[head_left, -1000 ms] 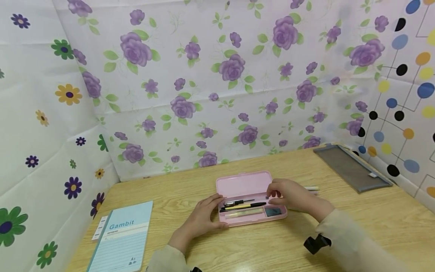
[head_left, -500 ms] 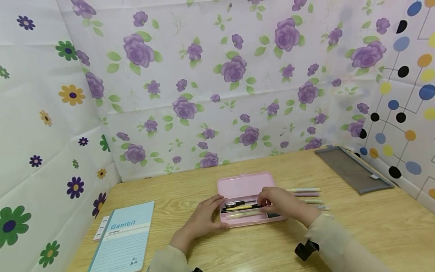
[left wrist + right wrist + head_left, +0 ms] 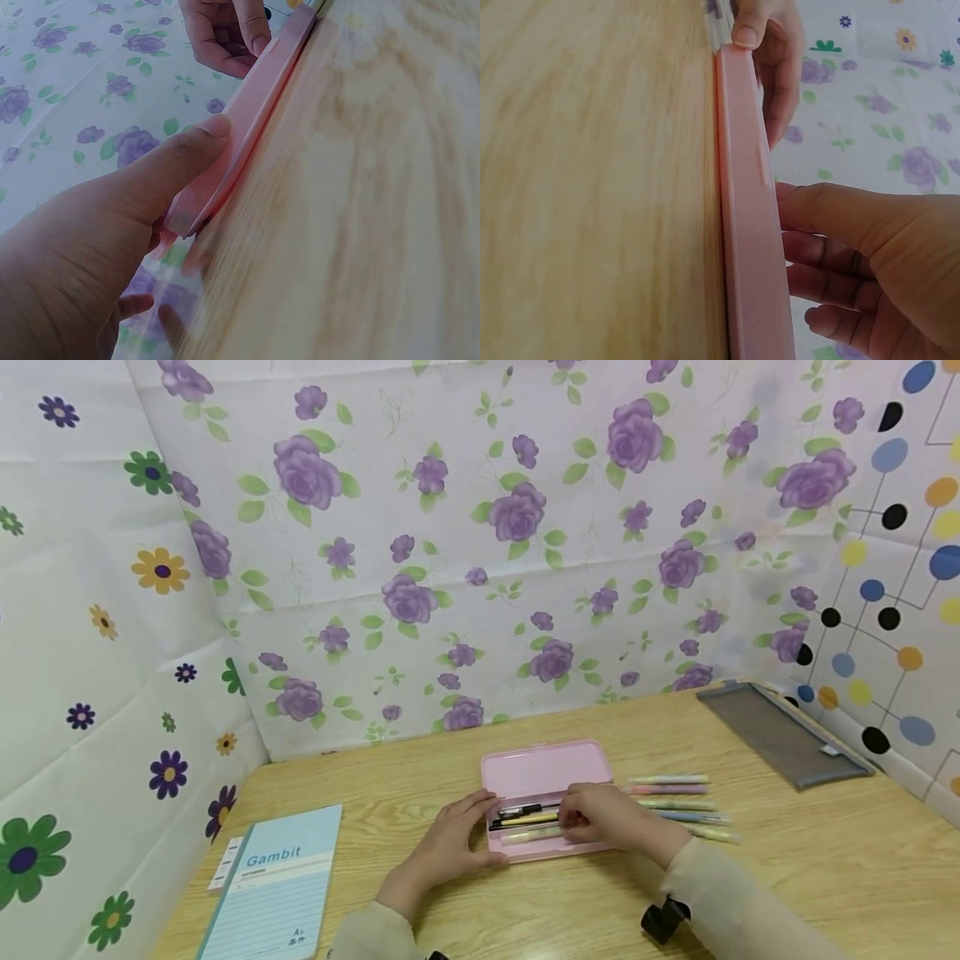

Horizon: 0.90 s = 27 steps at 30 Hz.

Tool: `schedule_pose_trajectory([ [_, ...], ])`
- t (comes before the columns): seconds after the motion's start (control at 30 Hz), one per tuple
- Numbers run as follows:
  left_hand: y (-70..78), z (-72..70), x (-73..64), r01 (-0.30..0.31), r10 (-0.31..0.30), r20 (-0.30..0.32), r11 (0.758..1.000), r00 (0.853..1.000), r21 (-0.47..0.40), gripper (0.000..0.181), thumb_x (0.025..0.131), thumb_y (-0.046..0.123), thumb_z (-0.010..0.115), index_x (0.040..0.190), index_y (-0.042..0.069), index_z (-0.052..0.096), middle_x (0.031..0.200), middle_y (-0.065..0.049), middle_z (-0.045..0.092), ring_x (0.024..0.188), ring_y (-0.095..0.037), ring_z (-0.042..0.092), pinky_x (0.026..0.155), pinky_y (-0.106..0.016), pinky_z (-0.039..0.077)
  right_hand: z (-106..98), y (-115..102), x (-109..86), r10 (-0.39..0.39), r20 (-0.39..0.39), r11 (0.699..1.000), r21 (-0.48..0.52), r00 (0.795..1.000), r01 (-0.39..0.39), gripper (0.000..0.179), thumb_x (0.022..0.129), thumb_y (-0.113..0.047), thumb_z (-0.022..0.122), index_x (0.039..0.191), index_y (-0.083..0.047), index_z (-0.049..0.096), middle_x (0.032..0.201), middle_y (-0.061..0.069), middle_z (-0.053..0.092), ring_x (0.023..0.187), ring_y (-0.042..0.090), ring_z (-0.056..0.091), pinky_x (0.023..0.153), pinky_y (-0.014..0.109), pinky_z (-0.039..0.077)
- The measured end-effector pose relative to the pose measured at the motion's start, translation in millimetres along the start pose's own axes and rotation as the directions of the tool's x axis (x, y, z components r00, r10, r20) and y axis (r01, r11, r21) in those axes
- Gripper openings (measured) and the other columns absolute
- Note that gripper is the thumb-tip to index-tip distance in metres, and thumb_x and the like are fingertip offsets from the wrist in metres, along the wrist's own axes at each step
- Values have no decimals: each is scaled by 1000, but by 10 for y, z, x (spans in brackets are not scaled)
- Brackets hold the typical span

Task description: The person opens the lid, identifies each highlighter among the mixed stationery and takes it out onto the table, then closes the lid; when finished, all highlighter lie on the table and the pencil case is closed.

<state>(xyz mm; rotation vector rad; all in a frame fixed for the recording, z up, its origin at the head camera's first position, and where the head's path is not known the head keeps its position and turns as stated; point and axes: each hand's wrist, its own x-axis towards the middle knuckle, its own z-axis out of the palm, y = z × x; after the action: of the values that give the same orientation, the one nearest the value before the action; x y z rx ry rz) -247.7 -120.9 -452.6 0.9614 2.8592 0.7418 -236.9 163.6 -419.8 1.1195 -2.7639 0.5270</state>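
Note:
A pink pencil case (image 3: 547, 767) lies on the wooden table, its lid tipped back. My left hand (image 3: 447, 839) grips its left end; in the left wrist view the thumb (image 3: 214, 126) presses the front wall. Inside lie a black pen (image 3: 521, 811), a black-and-yellow pen (image 3: 534, 819) and a pale yellow highlighter (image 3: 531, 835). My right hand (image 3: 611, 817) reaches down into the right half, fingers bent at the pens' right ends. From the right wrist, the front wall (image 3: 754, 210) hides those fingertips; I cannot tell whether they pinch a pen. The right compartment is covered.
Several highlighters and pens, among them a pink one (image 3: 671, 790), lie in a row right of the case. A blue notebook (image 3: 277, 877) rests at the left over a white card (image 3: 223, 864). A grey mesh pouch (image 3: 780, 735) lies back right. Patterned cloth (image 3: 450, 568) walls the table.
My right hand has moved left from the case's right end, over the pens, covering the dark block in the right compartment. The row of pens on the table has come into view. The left hand stays.

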Motion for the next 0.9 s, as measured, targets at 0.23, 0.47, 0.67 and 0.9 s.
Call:
schedule_pose_trajectory([
  [0.23, 2, -1, 7, 0, 0, -4, 1000, 1000, 5, 89, 77, 63, 69, 148, 19, 39, 156, -1, 34, 142, -30, 34, 116, -54, 27, -2, -22, 2, 11, 7, 1000, -13, 1000, -11, 4, 84, -17, 74, 84, -18, 70, 81, -8, 60, 68, 1, 51, 60, 16, 45],
  [0.47, 1, 1, -3, 0, 0, -4, 1000, 1000, 3, 88, 77, 62, 69, 148, 19, 39, 156, -3, 34, 142, -30, 34, 116, -55, 27, 14, -30, 2, 12, 5, 999, -35, 1000, -12, 5, 83, -18, 75, 83, -18, 70, 81, -8, 60, 68, 0, 49, 60, 16, 44],
  [0.67, 3, 1, -3, -2, 2, -3, 1000, 1000, -1, 89, 77, 62, 69, 148, 19, 39, 156, -3, 34, 142, -30, 34, 116, -55, 27, 18, -47, -8, 7, -6, 997, -72, 1000, -8, 5, 82, -18, 76, 84, -17, 72, 82, -7, 62, 69, 1, 51, 60, 16, 45],
  [0.9, 1, -2, 5, -7, 7, -8, 1000, 1000, 3, 89, 77, 62, 69, 148, 18, 40, 156, -3, 34, 142, -29, 34, 116, -54, 27, 16, -73, -11, -22, -27, 993, -119, 999, 18, 5, 80, -18, 77, 84, -17, 74, 80, -7, 63, 68, 1, 53, 61, 18, 46],
])
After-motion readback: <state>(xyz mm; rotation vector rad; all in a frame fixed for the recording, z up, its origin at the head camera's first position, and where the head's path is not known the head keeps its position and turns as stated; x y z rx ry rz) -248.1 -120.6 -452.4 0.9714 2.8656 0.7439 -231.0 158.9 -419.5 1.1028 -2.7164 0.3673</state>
